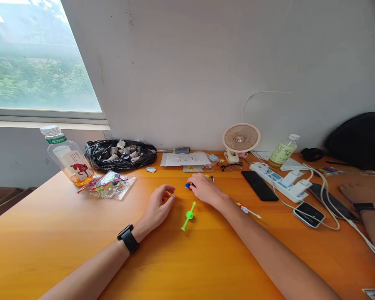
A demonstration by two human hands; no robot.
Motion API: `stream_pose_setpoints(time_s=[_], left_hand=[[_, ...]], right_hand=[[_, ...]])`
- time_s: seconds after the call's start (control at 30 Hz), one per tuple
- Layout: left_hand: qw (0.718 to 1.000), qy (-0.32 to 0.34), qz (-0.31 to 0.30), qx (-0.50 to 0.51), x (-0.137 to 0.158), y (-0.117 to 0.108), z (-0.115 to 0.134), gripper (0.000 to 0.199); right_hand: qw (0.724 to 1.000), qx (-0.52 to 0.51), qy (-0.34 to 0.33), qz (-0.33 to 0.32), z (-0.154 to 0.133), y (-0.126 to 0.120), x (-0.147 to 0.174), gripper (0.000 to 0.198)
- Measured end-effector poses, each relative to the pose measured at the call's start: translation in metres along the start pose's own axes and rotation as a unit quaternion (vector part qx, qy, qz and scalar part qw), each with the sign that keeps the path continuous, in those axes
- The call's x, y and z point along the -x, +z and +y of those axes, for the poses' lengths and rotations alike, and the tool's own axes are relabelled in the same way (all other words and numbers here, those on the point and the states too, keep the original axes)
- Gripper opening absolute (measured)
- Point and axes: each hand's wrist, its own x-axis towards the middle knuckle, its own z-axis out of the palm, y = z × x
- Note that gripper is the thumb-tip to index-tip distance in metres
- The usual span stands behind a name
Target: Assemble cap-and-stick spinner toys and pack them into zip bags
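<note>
My right hand reaches over the table with its fingertips closed on a small blue piece, whose kind is too small to make out. To its left, my left hand rests by the tabletop, fingers loosely curved and apart, holding nothing. Between my forearms lies a bright green plastic piece, a thin rod with a round disc at its middle. A small white piece with an arrow-like tip and some red and yellow parts lies beside my right forearm, partly hidden by it. Yellow and black bits show just behind my right hand.
At left stand a large bottle, clear plastic packets and a black bag of scraps. Papers, a fan and glasses line the back. Right are a phone, a power strip, cables and another person's hand.
</note>
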Motion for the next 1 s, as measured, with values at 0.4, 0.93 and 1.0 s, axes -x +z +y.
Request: stream_pose_setpoints(time_s=[0.4, 0.93, 1.0], left_hand=[[0.998, 0.016, -0.034, -0.048, 0.000, 0.000, -0.001, 0.044], [0.998, 0.035, -0.017, -0.054, -0.001, -0.001, -0.006, 0.040], [0.998, 0.031, -0.020, -0.048, -0.001, -0.001, -0.007, 0.037]], right_hand=[[0.998, -0.050, 0.021, 0.026, 0.015, -0.037, -0.017, 0.022], [0.986, 0.113, 0.083, -0.090, 0.003, -0.033, -0.015, 0.005], [0.984, 0.120, 0.087, -0.103, 0.003, -0.034, -0.015, 0.004]])
